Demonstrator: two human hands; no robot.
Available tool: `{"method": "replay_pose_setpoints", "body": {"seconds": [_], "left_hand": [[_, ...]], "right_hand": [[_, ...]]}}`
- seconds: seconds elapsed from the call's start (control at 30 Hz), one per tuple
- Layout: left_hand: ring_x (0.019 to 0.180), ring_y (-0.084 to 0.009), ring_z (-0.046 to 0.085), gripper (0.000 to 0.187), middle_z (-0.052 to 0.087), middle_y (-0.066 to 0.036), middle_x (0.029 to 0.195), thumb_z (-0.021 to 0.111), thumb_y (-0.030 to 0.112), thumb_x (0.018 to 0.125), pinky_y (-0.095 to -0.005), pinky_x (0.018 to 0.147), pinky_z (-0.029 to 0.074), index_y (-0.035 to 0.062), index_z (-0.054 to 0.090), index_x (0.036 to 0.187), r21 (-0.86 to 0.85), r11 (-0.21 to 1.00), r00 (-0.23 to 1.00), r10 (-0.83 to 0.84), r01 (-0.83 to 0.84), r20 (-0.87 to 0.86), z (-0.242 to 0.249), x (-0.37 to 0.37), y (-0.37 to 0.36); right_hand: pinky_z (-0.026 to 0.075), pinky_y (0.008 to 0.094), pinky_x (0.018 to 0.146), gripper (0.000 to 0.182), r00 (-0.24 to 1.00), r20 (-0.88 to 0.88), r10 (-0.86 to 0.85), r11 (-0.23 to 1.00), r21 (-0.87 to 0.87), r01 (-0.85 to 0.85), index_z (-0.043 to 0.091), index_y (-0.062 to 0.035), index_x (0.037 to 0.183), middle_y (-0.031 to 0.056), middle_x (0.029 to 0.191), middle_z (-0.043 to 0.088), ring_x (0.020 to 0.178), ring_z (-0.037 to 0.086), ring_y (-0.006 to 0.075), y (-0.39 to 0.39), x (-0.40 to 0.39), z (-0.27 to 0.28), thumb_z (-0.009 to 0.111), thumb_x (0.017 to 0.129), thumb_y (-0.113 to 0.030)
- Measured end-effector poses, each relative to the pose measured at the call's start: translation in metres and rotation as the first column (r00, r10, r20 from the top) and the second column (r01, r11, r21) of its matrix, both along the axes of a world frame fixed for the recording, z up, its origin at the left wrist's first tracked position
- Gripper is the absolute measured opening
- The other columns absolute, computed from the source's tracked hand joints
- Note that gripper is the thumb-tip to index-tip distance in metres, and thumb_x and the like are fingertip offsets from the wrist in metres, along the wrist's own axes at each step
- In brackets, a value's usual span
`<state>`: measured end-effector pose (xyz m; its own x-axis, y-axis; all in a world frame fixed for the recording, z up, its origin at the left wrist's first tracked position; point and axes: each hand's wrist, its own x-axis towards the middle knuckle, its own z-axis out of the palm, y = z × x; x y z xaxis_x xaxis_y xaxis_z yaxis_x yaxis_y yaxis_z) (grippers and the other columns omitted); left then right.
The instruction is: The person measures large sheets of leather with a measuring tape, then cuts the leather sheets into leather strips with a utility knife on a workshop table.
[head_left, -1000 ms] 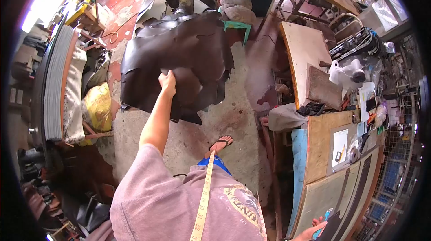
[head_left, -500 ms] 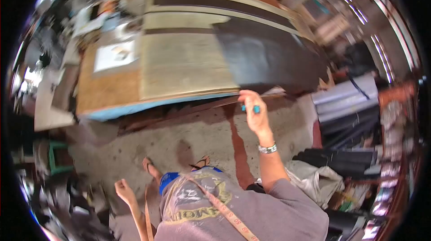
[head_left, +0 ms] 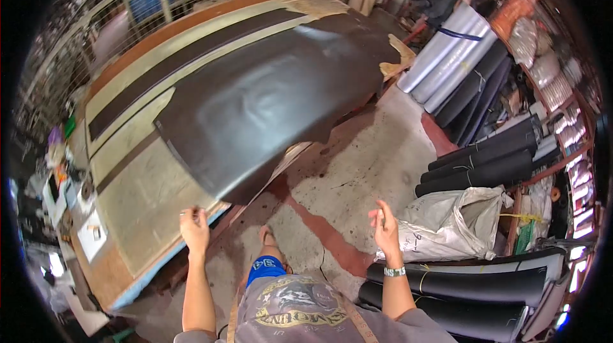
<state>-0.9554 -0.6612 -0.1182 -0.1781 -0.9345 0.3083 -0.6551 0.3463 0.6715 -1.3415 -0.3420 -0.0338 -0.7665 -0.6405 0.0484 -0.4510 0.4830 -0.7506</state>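
Note:
My left hand (head_left: 194, 233) is raised beside the near edge of the work table (head_left: 150, 231), its fingers curled; whether a small thing is between them I cannot make out. A large dark brown leather hide (head_left: 255, 103) lies over the table, its lower corner close to my left hand. My right hand (head_left: 385, 233), with a bracelet at the wrist, is in the air over the floor, fingers partly spread and nothing visible in it. A tape measure (head_left: 356, 319) hangs round my neck.
Dark strips and pale sheets (head_left: 137, 180) lie under and behind the hide. White paper (head_left: 93, 236) is at the table's left end. On the right are silvery rolls (head_left: 447, 55), black rolls (head_left: 479, 167) and a white sack (head_left: 447, 221). A wire mesh fence (head_left: 108, 14) stands behind.
The view has turned right and come nearer the hide. My left hand has risen to the table edge. My right hand has moved lower, and the teal thing in it no longer shows.

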Motion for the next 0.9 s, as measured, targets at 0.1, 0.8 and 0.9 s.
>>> {"method": "replay_pose_setpoints", "body": {"seconds": [0.1, 0.8, 0.9], "left_hand": [[0.122, -0.0429, 0.055, 0.049, 0.065, -0.029, 0.120, 0.069, 0.038, 0.093, -0.0511, 0.103, 0.044, -0.0019, 0.066, 0.122, -0.035, 0.965, 0.869, 0.248, -0.259, 0.428, -0.044, -0.038, -0.073], [0.085, -0.0281, 0.067, 0.051, 0.072, -0.020, 0.093, 0.083, 0.029, 0.086, -0.0434, 0.081, 0.052, -0.0107, 0.064, 0.112, 0.522, 0.625, 0.777, 0.618, -0.580, 0.123, -0.046, -0.081, -0.166], [0.079, -0.0204, 0.062, 0.040, 0.073, -0.014, 0.090, 0.080, 0.024, 0.090, -0.0377, 0.076, 0.052, -0.0102, 0.066, 0.107, 0.307, 0.804, 0.814, 0.565, -0.509, -0.132, 0.016, -0.113, -0.170]], "right_hand": [[0.054, 0.0374, 0.075, 0.032, 0.997, -0.069, -0.038, 0.998, 0.043, 0.041, 0.059, -0.0035, 0.134, 0.0158, 0.090, 0.072, 0.077, 0.071, 0.0281, 0.015, -0.045, -0.036, 0.049, 0.107, -0.017], [0.052, 0.0303, 0.059, 0.050, 0.923, 0.305, -0.235, 0.971, 0.118, 0.208, 0.059, 0.0071, 0.131, 0.0127, 0.097, 0.071, 0.059, 0.066, 0.0152, -0.266, -0.425, -0.091, 0.064, 0.102, -0.034], [0.042, 0.0301, 0.044, 0.065, 0.855, 0.306, -0.419, 0.904, 0.055, 0.424, 0.060, 0.0078, 0.130, 0.0106, 0.070, 0.068, 0.048, 0.058, 0.0145, -0.315, -0.495, -0.141, 0.065, 0.098, -0.049]]}}
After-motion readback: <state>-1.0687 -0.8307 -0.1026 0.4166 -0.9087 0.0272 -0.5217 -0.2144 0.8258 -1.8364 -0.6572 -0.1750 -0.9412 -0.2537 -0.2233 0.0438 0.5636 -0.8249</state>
